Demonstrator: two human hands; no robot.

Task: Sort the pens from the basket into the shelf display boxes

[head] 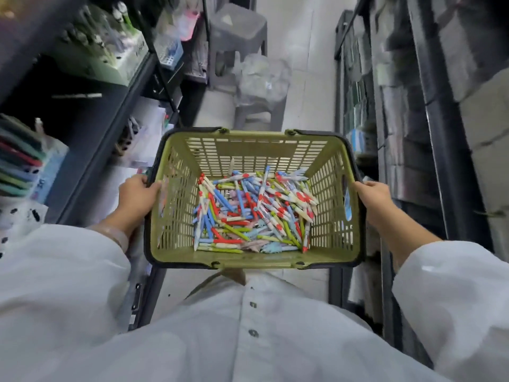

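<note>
An olive-green slotted basket (256, 146) hangs in front of my body, held level between both hands. A loose heap of several pens (253, 213) in red, blue, green, pink and white covers its floor. My left hand (137, 195) grips the basket's left rim, thumb over the top edge. My right hand (370, 195) grips the right rim the same way. On the upper left shelf stands a green display box (110, 51) with pens upright in it.
Dark metal shelving lines both sides of a narrow aisle. A blue perforated holder (169, 52) sits on the left shelf. A grey plastic stool (237, 37) and a clear plastic bag (261, 78) stand on the pale floor ahead. Coloured folders (16, 161) are stacked at the left.
</note>
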